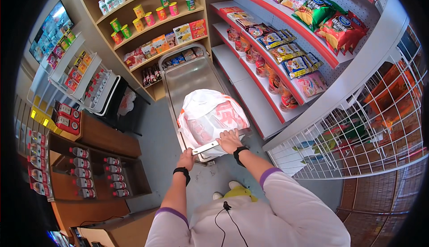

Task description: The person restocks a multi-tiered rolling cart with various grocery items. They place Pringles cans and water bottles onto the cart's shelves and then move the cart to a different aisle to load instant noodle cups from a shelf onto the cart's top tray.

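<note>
A stainless steel trolley (pixel 187 76) stands before me, its far end by the wooden shelf unit. My left hand (pixel 186 160) grips the left end of the trolley's near push handle (pixel 209 146). Farther right on the same bar, the fingers of my right hand (pixel 230 141) lie over the top. A white plastic bag (pixel 212 113) with red print sits on the near part of the trolley's top. It bulges beyond the handle, and its contents show only faintly through the plastic. Both wrists wear black bands.
Wooden shelves (pixel 157 22) with cans, boxes and bottles stand ahead. Red-edged metal shelves (pixel 251 96) with snack bags run close along the right. A white wire rack (pixel 335 146) juts in at the near right. On the left are a wooden bottle shelf (pixel 134 173) and a white tiered rack (pixel 63 76).
</note>
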Demonstrator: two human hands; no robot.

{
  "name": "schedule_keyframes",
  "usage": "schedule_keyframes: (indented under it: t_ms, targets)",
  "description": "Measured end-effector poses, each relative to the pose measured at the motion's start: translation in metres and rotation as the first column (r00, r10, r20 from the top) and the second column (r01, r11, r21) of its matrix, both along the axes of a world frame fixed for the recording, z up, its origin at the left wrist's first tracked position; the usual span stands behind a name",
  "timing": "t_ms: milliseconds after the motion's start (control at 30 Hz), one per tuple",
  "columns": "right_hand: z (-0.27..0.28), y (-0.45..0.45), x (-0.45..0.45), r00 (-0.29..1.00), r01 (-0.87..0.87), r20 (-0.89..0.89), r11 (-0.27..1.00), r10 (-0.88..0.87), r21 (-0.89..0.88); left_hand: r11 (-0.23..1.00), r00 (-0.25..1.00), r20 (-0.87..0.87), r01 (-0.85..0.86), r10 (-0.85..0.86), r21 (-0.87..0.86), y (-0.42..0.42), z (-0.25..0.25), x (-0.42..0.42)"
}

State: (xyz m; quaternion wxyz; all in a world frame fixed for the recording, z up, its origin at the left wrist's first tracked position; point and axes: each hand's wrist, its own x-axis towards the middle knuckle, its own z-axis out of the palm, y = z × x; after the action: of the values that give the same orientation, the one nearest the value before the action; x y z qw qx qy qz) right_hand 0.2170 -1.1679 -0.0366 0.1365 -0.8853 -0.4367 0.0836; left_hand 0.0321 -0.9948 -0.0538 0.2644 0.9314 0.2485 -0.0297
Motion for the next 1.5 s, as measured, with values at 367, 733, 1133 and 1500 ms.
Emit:
schedule_keyframes:
  t_ms: [367, 733, 1133, 1500]
  targets:
    - [0.003, 0.016, -0.048, 0.993, -0.097, -0.055, 0.992, 0.102, 0.083, 0.994, 0.994, -0.04, -0.096, 0.098, 0.044, 0.018, 0.012, -0.048]
    - [0.009, -0.005, -0.051, 0.968, -0.247, -0.057, 0.969, 0.246, -0.022, 0.981, 0.981, -0.047, -0.188, 0.19, 0.037, -0.029, 0.017, -0.078]
    - [0.025, -0.024, -0.025, 0.946, -0.297, 0.141, 0.955, 0.292, 0.016, 0.975, 0.983, -0.005, -0.181, 0.183, 0.13, -0.04, 0.013, -0.102]
    - [-0.003, 0.012, -0.023, 0.96, -0.278, 0.043, 0.959, 0.276, 0.055, 0.946, 0.953, -0.044, -0.292, 0.301, 0.138, 0.001, 0.012, -0.116]
